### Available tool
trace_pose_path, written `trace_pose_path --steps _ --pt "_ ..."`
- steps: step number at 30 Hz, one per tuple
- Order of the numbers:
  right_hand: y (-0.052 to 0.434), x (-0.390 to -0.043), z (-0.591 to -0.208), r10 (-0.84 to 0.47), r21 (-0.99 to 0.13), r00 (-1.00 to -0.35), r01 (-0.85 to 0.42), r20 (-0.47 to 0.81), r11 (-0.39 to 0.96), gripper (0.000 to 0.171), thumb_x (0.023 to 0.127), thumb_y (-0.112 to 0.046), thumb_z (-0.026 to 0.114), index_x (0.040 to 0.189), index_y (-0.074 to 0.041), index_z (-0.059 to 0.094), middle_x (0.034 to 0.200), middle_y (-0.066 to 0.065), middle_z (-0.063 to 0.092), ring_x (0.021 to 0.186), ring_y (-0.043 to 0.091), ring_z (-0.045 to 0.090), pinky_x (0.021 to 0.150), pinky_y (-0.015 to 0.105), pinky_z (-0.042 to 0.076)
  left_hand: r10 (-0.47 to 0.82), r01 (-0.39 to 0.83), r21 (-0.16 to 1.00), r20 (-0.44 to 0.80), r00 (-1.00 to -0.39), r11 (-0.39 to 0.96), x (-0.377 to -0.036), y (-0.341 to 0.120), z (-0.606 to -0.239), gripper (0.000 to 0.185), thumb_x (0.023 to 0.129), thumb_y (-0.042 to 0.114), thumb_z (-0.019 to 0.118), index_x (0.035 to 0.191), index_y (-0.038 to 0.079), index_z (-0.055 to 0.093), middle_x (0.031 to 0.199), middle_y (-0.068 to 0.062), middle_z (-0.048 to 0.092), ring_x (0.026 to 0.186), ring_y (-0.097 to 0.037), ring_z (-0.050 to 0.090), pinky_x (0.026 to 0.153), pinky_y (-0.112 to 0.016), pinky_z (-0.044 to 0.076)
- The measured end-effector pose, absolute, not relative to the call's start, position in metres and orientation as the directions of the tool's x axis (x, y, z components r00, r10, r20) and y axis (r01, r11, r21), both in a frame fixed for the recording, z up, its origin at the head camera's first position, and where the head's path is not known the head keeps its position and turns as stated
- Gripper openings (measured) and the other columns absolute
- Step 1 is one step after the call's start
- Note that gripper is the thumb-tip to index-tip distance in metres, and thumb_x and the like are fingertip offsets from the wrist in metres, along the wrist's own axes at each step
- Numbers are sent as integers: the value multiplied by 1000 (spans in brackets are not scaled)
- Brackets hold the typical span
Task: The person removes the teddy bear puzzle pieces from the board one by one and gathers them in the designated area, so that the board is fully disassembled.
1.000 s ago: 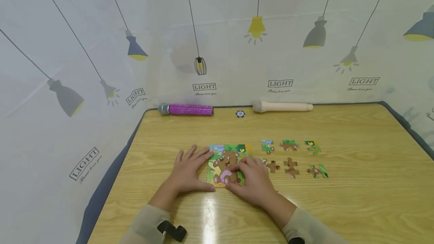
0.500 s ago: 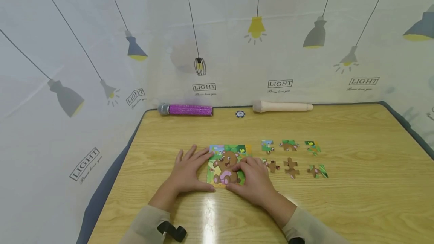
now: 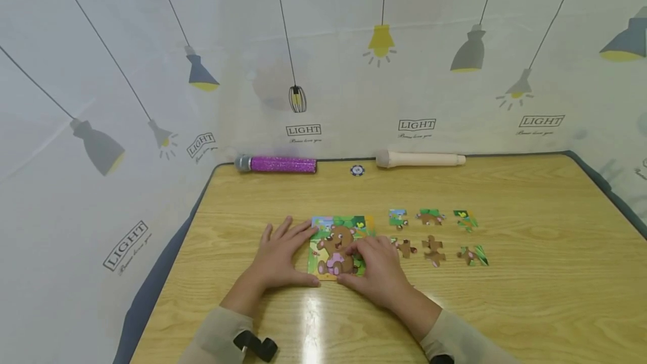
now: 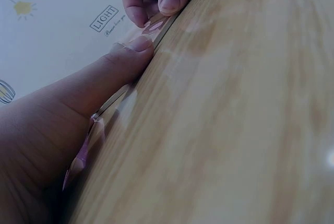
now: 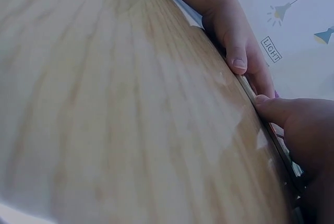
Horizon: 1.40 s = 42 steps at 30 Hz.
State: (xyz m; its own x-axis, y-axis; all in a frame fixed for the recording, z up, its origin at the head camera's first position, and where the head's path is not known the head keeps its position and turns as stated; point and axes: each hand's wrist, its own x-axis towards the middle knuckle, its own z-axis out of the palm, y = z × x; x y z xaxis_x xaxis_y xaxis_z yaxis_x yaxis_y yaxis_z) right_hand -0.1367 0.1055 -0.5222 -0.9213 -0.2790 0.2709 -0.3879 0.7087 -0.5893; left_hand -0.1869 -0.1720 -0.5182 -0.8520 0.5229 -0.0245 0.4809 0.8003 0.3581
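Observation:
A small bear puzzle [image 3: 333, 240] lies flat on the wooden table in the head view. My left hand [image 3: 282, 254] rests along its left side, fingers spread and straight. One fingertip is at the upper left corner and the thumb lies by the lower edge. My right hand [image 3: 376, 268] is over the puzzle's lower right part and hides it. Its curled fingers and thumb pinch a puzzle piece there, which is mostly covered. Loose puzzle pieces [image 3: 433, 250] lie in two rows to the right. The left wrist view shows my left thumb [image 4: 120, 65] beside the puzzle's edge.
A purple glitter microphone [image 3: 283, 164] and a pale pink microphone [image 3: 422, 159] lie along the back edge. Between them is a round poker chip [image 3: 357, 170]. Behind the table [image 3: 546, 291] hangs a white cloth [image 3: 343, 72] printed with lamps.
Both hands stay in nearly the same place. The bear's pink belly area beside my right fingers looks slightly shifted. The loose pieces have not moved.

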Motion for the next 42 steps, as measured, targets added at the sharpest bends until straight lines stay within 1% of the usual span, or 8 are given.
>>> trace_pose_path --steps 5,11,16,20,23,33,38,42 --pt "105 -135 -523 -287 -587 -918 -395 273 707 51 76 -43 98 113 -21 71 105 -12 67 100 16 50 93 44 40 521 475 366 -33 -853 801 -186 -172 -519 124 67 93 72 169 35 33 176 10 22 163 -37 6 123 -72 -7" --pt "105 -134 -523 -294 -595 -902 -431 317 679 52 75 -38 99 114 -19 71 110 -8 71 105 19 53 97 48 40 519 471 375 -32 -854 799 -185 -173 -519 123 69 92 72 170 35 31 176 11 22 163 -37 6 123 -71 -7" --pt "106 -134 -523 -308 -589 -886 -460 345 664 51 76 -36 99 114 -18 71 110 -8 73 104 20 54 98 50 40 521 475 382 -19 -853 792 -184 -172 -518 121 70 90 73 169 34 33 176 10 24 163 -38 8 123 -73 -6" --pt "107 -134 -523 -327 -579 -864 -500 382 644 45 78 -34 99 113 -20 75 112 -9 75 105 18 56 106 54 38 519 473 383 -21 -855 794 -184 -172 -518 121 70 90 73 169 34 33 176 10 24 163 -38 7 123 -72 -6" --pt "107 -134 -522 -336 -574 -847 -528 412 626 44 77 -31 99 113 -21 78 115 -10 76 105 16 56 108 55 37 516 468 380 -29 -856 798 -185 -172 -518 122 70 91 72 170 35 32 176 11 23 163 -37 7 123 -71 -7" --pt "108 -135 -525 -358 -515 -804 -584 475 627 53 70 -25 101 119 -16 82 113 -3 77 102 18 58 103 57 43 513 464 376 -36 -858 802 -186 -171 -519 122 69 91 72 170 35 32 176 12 23 163 -35 6 124 -71 -7" --pt "108 -134 -525 -375 -519 -795 -599 477 610 53 72 -22 100 120 -12 82 116 -2 77 100 16 57 98 53 45 511 462 372 -41 -858 805 -187 -171 -519 122 69 92 72 170 36 31 176 12 22 163 -35 5 124 -70 -7" --pt "108 -135 -524 -380 -529 -799 -596 466 604 56 73 -22 101 124 -10 80 119 -1 76 102 18 58 95 50 45 510 460 379 -40 -859 803 -187 -171 -517 121 70 90 73 170 35 32 176 11 22 163 -35 6 123 -70 -7"
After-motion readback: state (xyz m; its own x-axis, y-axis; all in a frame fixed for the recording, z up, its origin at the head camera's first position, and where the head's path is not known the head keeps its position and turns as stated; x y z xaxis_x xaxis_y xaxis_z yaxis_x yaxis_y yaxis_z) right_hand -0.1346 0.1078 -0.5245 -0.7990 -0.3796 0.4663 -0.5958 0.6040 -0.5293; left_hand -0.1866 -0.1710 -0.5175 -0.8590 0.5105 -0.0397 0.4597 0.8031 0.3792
